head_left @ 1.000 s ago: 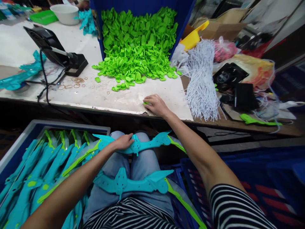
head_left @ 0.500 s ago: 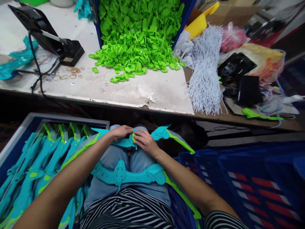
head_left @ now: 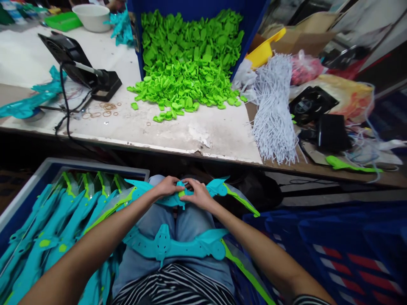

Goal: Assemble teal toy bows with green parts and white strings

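Across my knees lies a teal toy bow [head_left: 218, 187] with lime-green limb tips. My left hand [head_left: 168, 187] grips its middle from the left, fingertips closed at the centre piece. From the right, my right hand [head_left: 199, 195] pinches the same centre, thumb low and fingers over the top. Between the two hands shows a small lime-green piece [head_left: 181, 193] at the bow's centre; the fingers partly cover it. Closer to my body a second teal toy bow [head_left: 190, 249] rests on my lap, touched by neither hand.
At my left a crate [head_left: 47, 163] holds several teal bows. Lime-green pieces [head_left: 190, 76] spill from a blue bin onto the worktable [head_left: 159, 137]. White ties [head_left: 275, 110] and a black fan [head_left: 313, 103] lie to the right. Blue baskets [head_left: 330, 228] stand at lower right.
The view has tilted up slightly, so things sit lower in it. My right hand's fingers have lifted and arched, with the thumb apart below; the green piece shows more. My left hand keeps its hold.
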A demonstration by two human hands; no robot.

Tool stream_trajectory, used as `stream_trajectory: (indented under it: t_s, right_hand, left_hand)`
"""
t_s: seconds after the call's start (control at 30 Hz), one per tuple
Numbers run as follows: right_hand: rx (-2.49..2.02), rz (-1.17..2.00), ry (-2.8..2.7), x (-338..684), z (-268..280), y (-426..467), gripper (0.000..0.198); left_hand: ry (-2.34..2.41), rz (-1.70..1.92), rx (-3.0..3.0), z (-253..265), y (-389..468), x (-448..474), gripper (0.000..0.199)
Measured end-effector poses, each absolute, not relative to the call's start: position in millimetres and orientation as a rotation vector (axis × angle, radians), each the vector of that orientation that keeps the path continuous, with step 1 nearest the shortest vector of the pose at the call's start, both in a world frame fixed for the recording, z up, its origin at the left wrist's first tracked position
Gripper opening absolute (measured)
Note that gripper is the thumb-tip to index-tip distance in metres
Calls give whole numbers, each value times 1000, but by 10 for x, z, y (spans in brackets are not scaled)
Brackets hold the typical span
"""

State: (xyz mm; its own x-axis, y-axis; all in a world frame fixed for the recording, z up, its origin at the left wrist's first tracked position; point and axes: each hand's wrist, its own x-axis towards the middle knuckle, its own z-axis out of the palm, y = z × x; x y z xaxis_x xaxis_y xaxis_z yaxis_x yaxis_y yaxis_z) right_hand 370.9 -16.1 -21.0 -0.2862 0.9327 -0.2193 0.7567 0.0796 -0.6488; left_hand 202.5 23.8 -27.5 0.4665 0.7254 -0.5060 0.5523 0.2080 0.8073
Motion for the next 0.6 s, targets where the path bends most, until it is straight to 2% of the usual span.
stream_trajectory:
  t_s: [0.07,0.13,0.27,0.4,0.53,0.6]
  right_hand:
    - [-1597,997,-2261,3703,-3,26,33]
    - [-1506,831,-2314,3654,256,375,13]
    - [-1573,314,-2072,3406,676,1367,24]
    - [-1822,289,-2009,3114,725,2067,30]
    - [-1909,277,-1987,2983,636,2170,33]
    - [-1898,298,-1967,3041,631,2080,38]
  left_hand:
    - [1211,161,1552,-259,226,2055,26]
    - [1288,257,1713,-200,159,2086,33]
    - [1368,588,2088,-60,-297,2021,30]
    - [1364,378,2208,-141,-1077,1693,31]
    - [1403,103,2124,-339,-1612,1422,54]
    - [1468,72,2048,-392,-1683,1412,59]
